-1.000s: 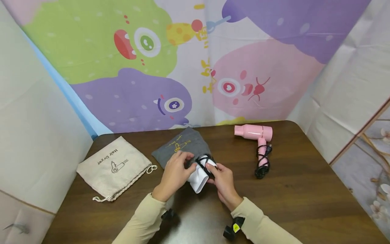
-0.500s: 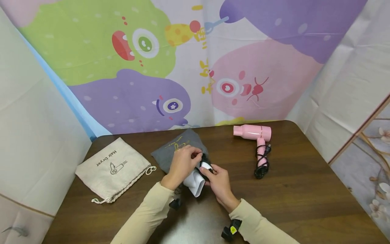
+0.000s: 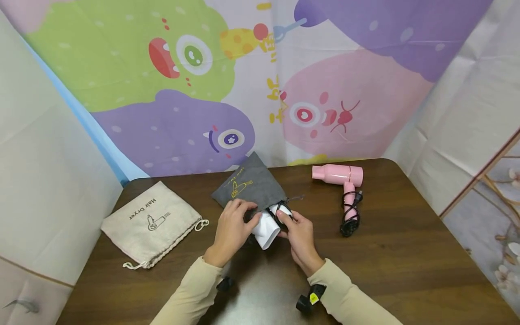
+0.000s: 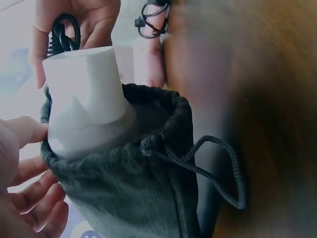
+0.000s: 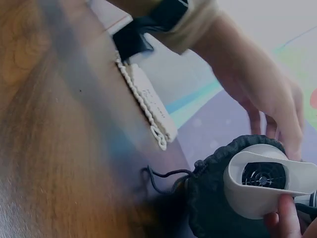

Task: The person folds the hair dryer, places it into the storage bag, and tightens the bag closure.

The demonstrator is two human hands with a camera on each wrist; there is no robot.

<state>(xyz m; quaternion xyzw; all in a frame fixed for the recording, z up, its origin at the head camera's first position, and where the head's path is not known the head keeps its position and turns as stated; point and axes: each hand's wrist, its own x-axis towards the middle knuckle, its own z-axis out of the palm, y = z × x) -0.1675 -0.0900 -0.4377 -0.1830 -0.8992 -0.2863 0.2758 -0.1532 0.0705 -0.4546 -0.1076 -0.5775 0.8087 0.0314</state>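
A white hair dryer (image 3: 266, 230) sits partly inside a dark grey drawstring bag (image 3: 260, 185), its nozzle sticking out of the mouth toward the person. My left hand (image 3: 230, 231) pinches the left side of the bag's rim; in the left wrist view, thumb and fingers lie on either side of the cloth. With my right hand (image 3: 301, 235) I grip the dryer's handle, around which a black cord (image 4: 64, 34) is wound. Seen from the right wrist, the nozzle's dark grille (image 5: 264, 176) faces the camera. The dryer's rear body is hidden in the bag.
A pink hair dryer (image 3: 336, 174) with its black cord wrapped round the handle lies at the back right of the wooden table (image 3: 406, 253). On the left lies a flat cream drawstring bag (image 3: 152, 225) printed "Hair Dryer". A cartoon cloth (image 3: 195, 113) hangs behind the table.
My left hand reached to the cord by my right hand, then came back to the rim's left side. The grey bag has shifted away from me and slightly right. My right hand still grips the dryer.
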